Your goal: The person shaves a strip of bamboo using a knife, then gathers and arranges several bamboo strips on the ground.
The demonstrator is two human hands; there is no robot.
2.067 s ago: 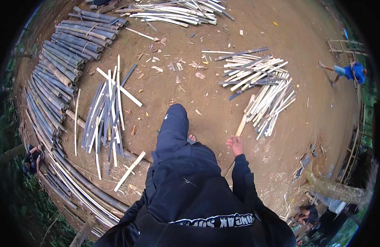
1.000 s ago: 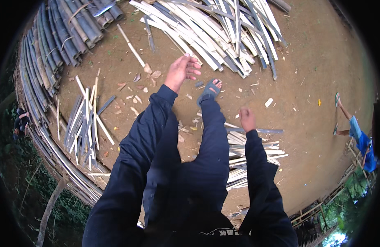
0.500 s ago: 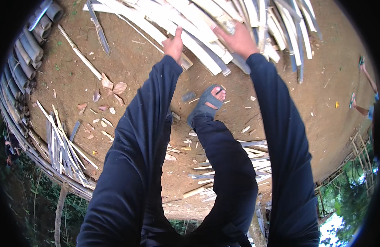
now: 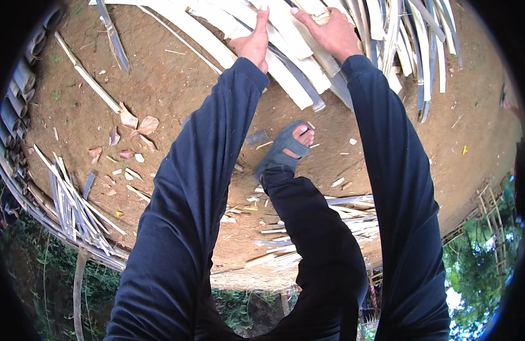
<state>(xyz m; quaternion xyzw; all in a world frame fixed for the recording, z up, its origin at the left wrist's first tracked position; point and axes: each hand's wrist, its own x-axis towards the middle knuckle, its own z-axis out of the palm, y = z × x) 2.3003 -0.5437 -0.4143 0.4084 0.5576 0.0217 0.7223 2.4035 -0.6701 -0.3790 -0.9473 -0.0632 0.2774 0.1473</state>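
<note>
Both my arms in dark blue sleeves reach forward over a pile of pale split bamboo slats on the dirt ground. My left hand hovers at the slats with fingers stretched out, touching or just above one. My right hand rests palm down on a slat at the top of the pile, its fingers curling over it. My foot in a grey sandal stands on the earth just below the pile.
A bundle of thin bamboo strips lies at the left. Thick bamboo poles line the far left rim. More strips lie behind my leg. Wood chips are scattered on the brown dirt. Greenery borders the lower edge.
I have walked and bent toward the slat pile. Both hands came forward onto it, and the right hand has settled onto a slat.
</note>
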